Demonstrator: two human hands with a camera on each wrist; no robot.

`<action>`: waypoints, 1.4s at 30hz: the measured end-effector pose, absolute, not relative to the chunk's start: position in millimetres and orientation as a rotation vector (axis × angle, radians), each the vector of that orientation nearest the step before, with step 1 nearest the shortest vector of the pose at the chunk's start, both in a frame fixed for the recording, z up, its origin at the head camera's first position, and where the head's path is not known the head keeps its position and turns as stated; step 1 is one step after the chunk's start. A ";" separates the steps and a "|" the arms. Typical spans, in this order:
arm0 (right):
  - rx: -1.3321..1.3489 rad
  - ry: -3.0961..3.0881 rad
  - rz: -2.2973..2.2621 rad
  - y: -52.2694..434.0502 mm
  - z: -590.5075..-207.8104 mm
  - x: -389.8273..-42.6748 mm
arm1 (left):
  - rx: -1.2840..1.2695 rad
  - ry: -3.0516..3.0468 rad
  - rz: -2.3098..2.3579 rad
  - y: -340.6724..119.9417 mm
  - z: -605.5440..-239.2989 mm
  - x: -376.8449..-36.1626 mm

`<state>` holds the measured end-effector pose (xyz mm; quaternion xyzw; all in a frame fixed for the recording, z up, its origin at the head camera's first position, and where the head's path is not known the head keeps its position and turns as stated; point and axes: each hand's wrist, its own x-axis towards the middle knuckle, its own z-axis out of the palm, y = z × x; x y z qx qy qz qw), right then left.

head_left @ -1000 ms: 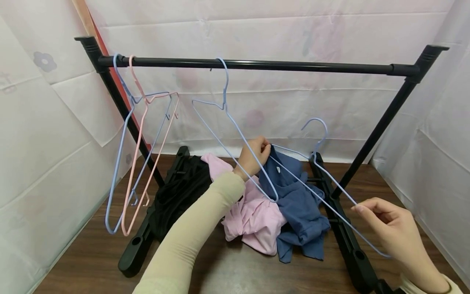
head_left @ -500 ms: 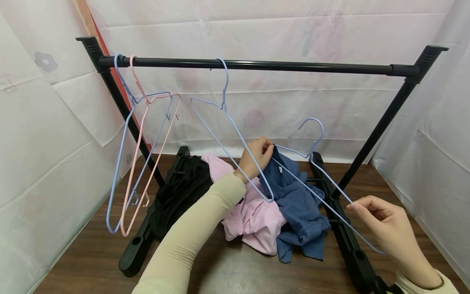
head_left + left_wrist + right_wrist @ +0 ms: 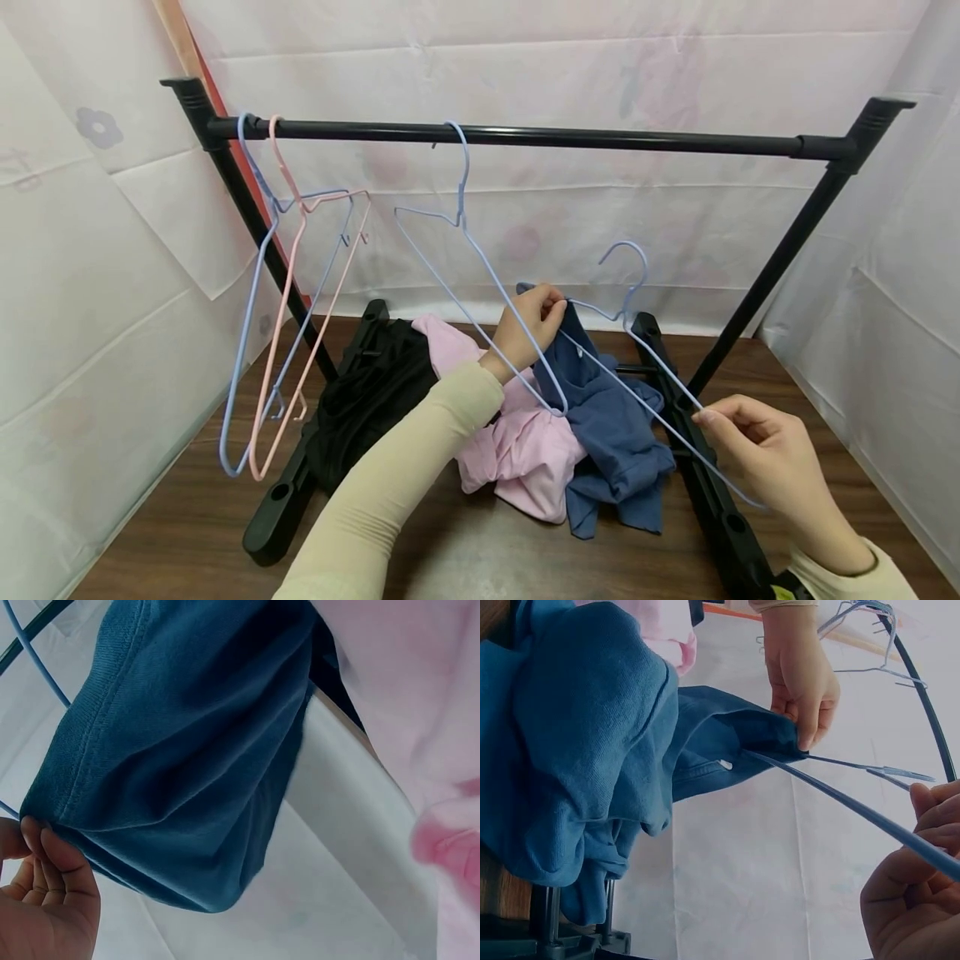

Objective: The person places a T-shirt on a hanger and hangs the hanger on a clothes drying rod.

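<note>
My left hand [image 3: 553, 305] pinches the hem of a dark blue garment [image 3: 609, 417] together with one end of a light blue wire hanger [image 3: 627, 313]. The left wrist view shows those fingertips [image 3: 41, 841] on the ribbed edge of the blue garment [image 3: 187, 765]. My right hand [image 3: 708, 417] pinches the hanger's lower wire on the right. In the right wrist view the hanger wire [image 3: 840, 801] runs from the left hand [image 3: 810, 733] into the right hand [image 3: 924, 847], over the bunched blue garment [image 3: 592, 735].
A black clothes rack rail [image 3: 600, 139] spans the view. A blue and a pink hanger [image 3: 258, 333] hang at its left, another blue hanger [image 3: 480, 254] near the middle. A pink garment [image 3: 517, 450] and a black garment [image 3: 367, 392] lie on the wooden table [image 3: 187, 533]. White sheets wall it in.
The held hanger has shifted a little left. My right hand has moved up and left along the wire. My left hand has raised the garment's edge slightly.
</note>
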<state>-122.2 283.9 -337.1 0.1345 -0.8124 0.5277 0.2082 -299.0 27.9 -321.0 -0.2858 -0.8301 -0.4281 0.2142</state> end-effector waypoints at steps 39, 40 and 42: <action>0.306 -2.304 1.315 266.2 -344.4 -142.1 | -0.850 -2.100 -1.330 37.7 -333.0 -294.7; 0.311 -2.301 1.312 266.2 -344.5 -142.3 | -0.855 -2.097 -1.326 38.3 -332.9 -294.6; 0.326 -2.294 1.312 266.0 -344.7 -142.8 | -0.869 -2.092 -1.315 39.7 -332.6 -293.7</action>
